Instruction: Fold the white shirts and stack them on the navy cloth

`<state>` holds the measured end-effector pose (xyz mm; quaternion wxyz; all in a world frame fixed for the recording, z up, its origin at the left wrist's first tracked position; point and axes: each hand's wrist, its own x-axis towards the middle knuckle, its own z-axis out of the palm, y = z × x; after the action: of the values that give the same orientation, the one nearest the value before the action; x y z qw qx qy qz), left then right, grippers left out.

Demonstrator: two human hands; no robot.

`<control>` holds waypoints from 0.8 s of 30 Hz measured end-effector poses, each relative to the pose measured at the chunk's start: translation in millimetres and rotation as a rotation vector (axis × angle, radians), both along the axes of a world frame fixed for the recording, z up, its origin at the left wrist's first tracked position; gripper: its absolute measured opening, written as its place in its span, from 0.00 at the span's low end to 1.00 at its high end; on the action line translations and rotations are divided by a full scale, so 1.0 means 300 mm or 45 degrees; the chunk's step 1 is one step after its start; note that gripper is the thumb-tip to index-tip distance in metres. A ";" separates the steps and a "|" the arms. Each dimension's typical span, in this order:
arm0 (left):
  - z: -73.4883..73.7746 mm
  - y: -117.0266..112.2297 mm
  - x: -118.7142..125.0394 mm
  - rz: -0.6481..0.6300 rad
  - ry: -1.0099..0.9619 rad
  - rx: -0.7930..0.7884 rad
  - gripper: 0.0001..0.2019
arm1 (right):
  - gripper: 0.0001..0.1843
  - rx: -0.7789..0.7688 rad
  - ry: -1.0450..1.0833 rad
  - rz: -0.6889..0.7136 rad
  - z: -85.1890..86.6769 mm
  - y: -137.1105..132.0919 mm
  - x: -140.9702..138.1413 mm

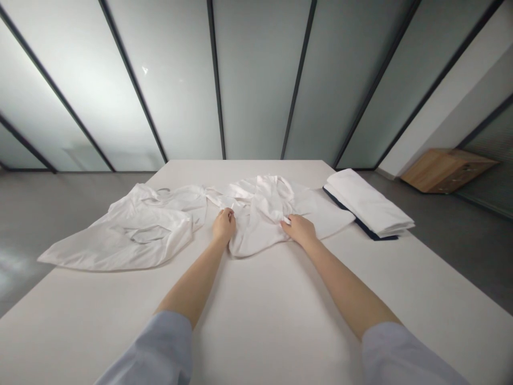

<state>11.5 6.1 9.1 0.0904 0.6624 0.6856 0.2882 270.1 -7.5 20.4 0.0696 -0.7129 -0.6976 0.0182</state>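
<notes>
A crumpled white garment (260, 235) lies across the middle of the table, its upper part bunched and its lower edge spread toward me. My left hand (224, 224) is closed in a pinch on the garment's left edge. On the right, my right hand (300, 229) grips a fold of the same garment between thumb and fingers. Another loose white garment (108, 240) lies rumpled to the left, with a round opening showing. The two garments touch or overlap near the middle; exactly where one ends is hard to see.
Folded white cloth (366, 200) rests on a dark navy folded cloth (364, 231) near the table's right edge. The white table (260, 321) extends toward me. Beyond it stand frosted glass panels (256, 80), and a wooden cabinet (444, 171) is on the floor at right.
</notes>
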 end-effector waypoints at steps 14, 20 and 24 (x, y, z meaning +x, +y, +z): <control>0.038 -0.114 0.167 -0.206 0.443 -0.263 0.31 | 0.21 0.100 0.525 0.546 -0.011 -0.013 -0.068; -0.002 -0.089 0.142 -0.408 0.487 -0.330 0.38 | 0.28 -0.029 0.054 0.278 -0.061 0.045 0.063; 0.015 -0.053 0.096 -0.451 0.446 -0.250 0.29 | 0.26 -0.138 -0.076 0.249 -0.021 0.019 0.050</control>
<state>40.3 -9.9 13.5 0.0831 0.7998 0.5890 0.0811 285.2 -1.9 14.0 0.0079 -0.6444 -0.7636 0.0413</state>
